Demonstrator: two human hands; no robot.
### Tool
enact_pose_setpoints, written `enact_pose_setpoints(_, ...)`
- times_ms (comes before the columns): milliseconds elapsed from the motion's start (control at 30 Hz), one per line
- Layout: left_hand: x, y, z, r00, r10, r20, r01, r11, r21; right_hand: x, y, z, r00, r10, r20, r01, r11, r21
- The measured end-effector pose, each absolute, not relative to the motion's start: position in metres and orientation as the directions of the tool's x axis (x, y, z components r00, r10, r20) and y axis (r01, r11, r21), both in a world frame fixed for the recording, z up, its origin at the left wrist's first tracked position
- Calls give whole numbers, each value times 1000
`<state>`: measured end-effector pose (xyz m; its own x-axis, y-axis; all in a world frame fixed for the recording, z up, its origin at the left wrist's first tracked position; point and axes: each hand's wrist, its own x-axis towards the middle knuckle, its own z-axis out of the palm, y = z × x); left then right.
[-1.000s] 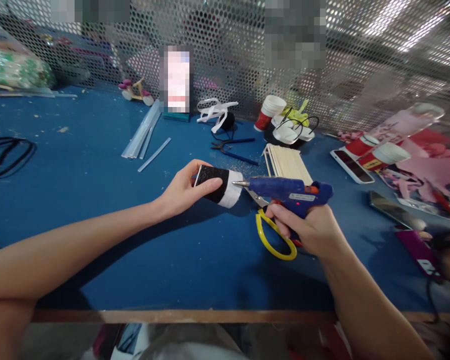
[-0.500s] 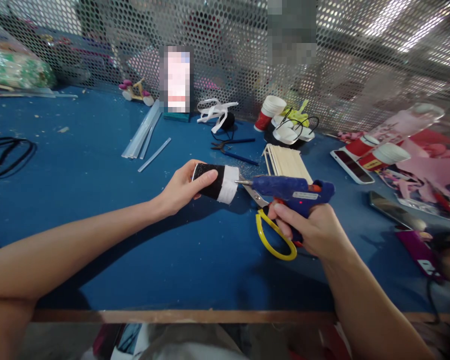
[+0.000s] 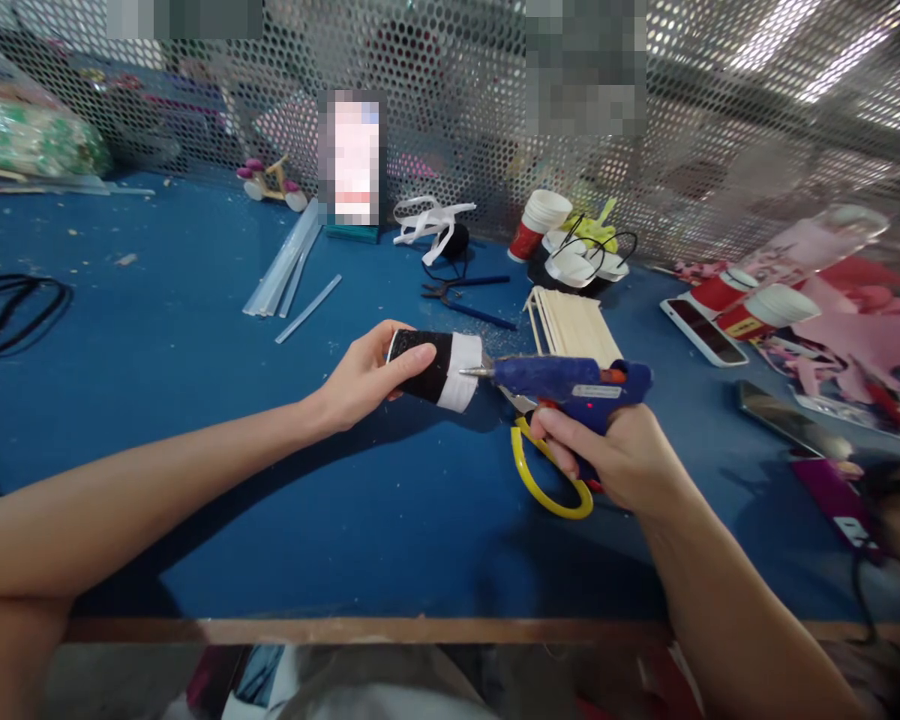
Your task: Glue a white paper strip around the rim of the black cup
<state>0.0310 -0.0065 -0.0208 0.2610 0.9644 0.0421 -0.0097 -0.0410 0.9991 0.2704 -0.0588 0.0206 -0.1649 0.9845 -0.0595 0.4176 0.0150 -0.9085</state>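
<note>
My left hand [image 3: 371, 375] is wrapped round a paper cup [image 3: 429, 385] that lies on its side in the air, its wall covered in black with a white band [image 3: 465, 385] toward the right end. In my right hand [image 3: 615, 450] is a blue glue gun [image 3: 551, 380], a small red light showing on it. Its metal nozzle points left and overlaps the white band; whether it touches cannot be made out. Below the gun lie yellow-handled scissors [image 3: 521, 465], partly hidden by the gun and my fingers.
Beyond the cup are pliers [image 3: 465, 290], clear glue sticks [image 3: 285, 265], wooden sticks [image 3: 581, 325] and white strips [image 3: 431, 222]. A lit phone [image 3: 356, 160] leans on the perforated metal screen [image 3: 465, 90]. At right lie phones [image 3: 705, 333], paper cups [image 3: 769, 312] and pink scraps [image 3: 862, 350].
My right hand has moved the glue gun slightly left, so its nozzle now overlaps the white band. The cup has shifted and turned a little in my left hand.
</note>
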Motion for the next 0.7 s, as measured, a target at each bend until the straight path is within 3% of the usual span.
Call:
enact_pose_setpoints(533,33,-11,-12,281,953,111,66,-135,989,270,-58,25,-226,967,-118,481,6,-877)
enact_pose_setpoints(700,32,-10,-13,301,945,125,34,-141,989,271,-58,24,-194,979,-58,455,38,-890)
